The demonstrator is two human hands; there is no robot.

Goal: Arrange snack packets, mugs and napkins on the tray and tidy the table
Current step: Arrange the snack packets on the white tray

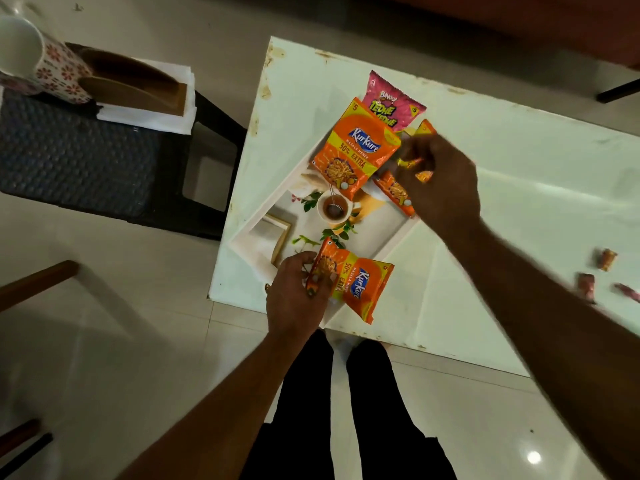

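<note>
1. Snack packets part-loaded: large orange packet point(356, 150) and pink packet point(394, 102) at far corner of tray point(258, 216), on white table point(519, 174).
2. Left hand point(298, 292) gripping second orange packet point(356, 289) over tray's near corner; right hand point(440, 181) pinching small orange packet point(415, 164).
3. Not yet on tray: floral mug point(38, 60) and napkins point(149, 98), both on dark chair point(86, 161); loose wrappers point(607, 259) on table, right side.
4. Judged under halfway. Pale tiled floor point(104, 341) all round.
</note>
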